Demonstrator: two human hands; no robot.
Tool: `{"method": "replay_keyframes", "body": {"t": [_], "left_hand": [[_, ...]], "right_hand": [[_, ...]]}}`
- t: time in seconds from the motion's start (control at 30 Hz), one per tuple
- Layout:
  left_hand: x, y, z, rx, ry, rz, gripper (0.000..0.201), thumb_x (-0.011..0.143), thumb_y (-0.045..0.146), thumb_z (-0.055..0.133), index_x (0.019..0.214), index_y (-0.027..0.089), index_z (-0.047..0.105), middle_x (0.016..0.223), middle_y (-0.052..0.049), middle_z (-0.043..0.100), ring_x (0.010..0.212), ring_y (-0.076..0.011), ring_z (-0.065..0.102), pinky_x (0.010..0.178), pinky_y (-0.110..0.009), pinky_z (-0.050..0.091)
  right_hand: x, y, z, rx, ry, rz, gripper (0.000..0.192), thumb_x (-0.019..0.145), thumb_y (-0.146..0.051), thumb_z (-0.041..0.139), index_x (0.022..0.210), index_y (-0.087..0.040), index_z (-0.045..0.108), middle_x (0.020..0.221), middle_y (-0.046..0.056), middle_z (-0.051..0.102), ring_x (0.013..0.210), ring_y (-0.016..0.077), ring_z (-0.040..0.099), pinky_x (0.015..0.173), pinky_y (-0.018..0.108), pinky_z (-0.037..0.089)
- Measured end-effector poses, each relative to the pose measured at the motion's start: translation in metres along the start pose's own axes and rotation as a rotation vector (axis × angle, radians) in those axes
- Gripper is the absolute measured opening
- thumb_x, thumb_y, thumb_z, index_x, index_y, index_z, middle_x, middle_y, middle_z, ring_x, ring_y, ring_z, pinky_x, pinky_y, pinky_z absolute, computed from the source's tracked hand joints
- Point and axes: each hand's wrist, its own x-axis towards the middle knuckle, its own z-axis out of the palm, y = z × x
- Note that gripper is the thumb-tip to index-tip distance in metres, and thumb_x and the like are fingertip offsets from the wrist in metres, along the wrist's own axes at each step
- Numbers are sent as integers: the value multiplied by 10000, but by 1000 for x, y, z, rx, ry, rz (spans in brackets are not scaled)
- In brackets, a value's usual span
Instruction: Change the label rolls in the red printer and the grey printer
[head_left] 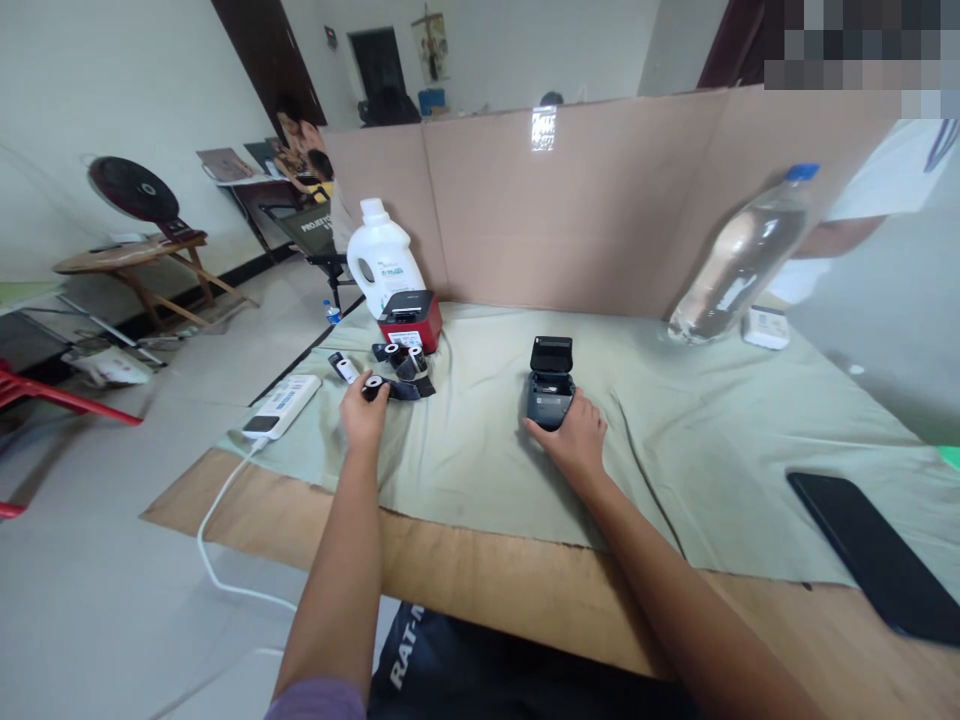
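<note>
Left hand: left hand (365,412) reaches over the green cloth (480,450), fingers curled round a small black roll (373,386) with a white core; grip looks closed on it.
Right hand: right hand (576,436) rests against the near side of the small dark printer (550,385), fingers wrapped round its base, holding it.
Printer: sits mid-cloth, lid tipped up and open toward the cardboard wall (600,200).
Spare rolls: more black rolls (405,358) lie just beyond the left hand, beside a red printer (409,318).
Left edge: white power strip (282,406) with its cable trailing off the table.
Behind: white jug (384,260) stands behind the red printer.
Right side: clear water bottle (739,262) appears tilted; black phone (874,555) lies flat near the table edge.
</note>
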Motion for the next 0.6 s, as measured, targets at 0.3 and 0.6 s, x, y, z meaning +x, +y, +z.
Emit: {"method": "replay_keyframes", "body": {"t": [0.3, 0.6], "left_hand": [[-1, 2, 0, 23, 9, 129, 332, 879, 268, 610, 1165, 157, 734, 1209, -128, 736, 1151, -273, 674, 1090, -417, 478], [1, -7, 6, -30, 20, 177, 310, 927, 223, 510, 1137, 143, 724, 1295, -147, 691, 1255, -269, 621, 1147, -429, 429]], "right_hand": [[0, -1, -1, -3, 4, 4, 966, 746, -633, 651, 1446, -25, 381, 1315, 268, 591, 1216, 409, 516, 1014, 495, 340], [-1, -3, -4, 1, -8, 2, 961, 736, -631, 659, 1433, -22, 400, 1299, 271, 604, 1196, 412, 524, 1004, 493, 344]]}}
